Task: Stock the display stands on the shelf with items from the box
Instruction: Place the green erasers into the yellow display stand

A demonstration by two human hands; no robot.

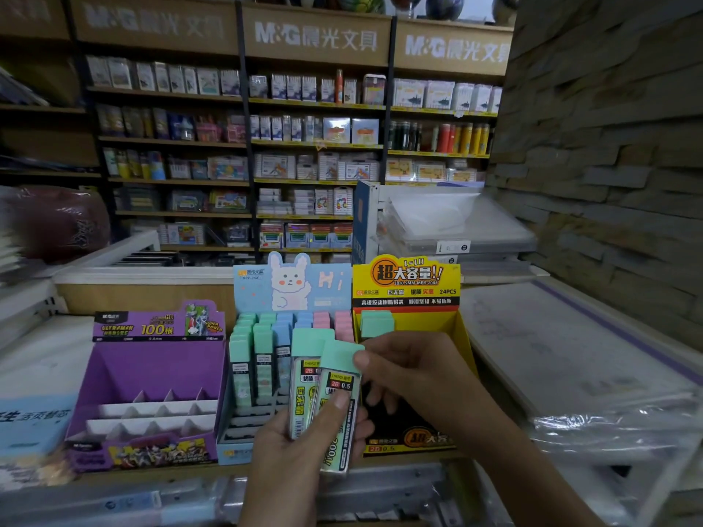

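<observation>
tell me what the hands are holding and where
The left hand grips two mint lead cases by their lower halves; the right hand pinches the front case's cap.

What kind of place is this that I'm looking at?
Most likely a stationery shop. Wall shelves under M&G signs are packed with small boxed goods; the purple stand, blue stand and yellow stand are retail displays; the left hand and right hand hold lead cases marked 2B 0.5.

"M&G" on sign [315, 36]; maybe "MPR-2081" on blue stand [334, 294]
</observation>
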